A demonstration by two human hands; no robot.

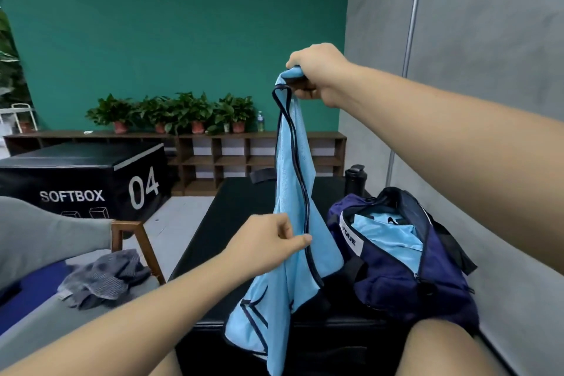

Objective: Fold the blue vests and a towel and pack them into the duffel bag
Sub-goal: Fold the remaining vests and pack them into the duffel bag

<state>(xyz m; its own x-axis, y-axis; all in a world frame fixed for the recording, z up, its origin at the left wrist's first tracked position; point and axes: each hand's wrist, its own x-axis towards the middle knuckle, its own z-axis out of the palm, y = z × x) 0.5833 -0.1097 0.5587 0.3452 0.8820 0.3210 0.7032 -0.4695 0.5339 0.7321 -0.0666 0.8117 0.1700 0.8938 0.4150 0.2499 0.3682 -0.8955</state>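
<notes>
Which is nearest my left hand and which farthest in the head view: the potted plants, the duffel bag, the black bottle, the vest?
1. vest, pinched by the left hand itself.
2. duffel bag, just right of it on the table.
3. black bottle, behind the bag, farther back.
4. potted plants, on the shelf at the far wall.

R hand (317, 73) raised high, bare arm stretched fwd from the right edge. Its fingers are curled in a fist round the top of the blue vest (293, 162), knuckles up. L hand (268, 246) lower & nearer, bare forearm coming up from bottom left. Thumb & forefinger pinch the vest's dark trim, other fingers curled in.
</notes>
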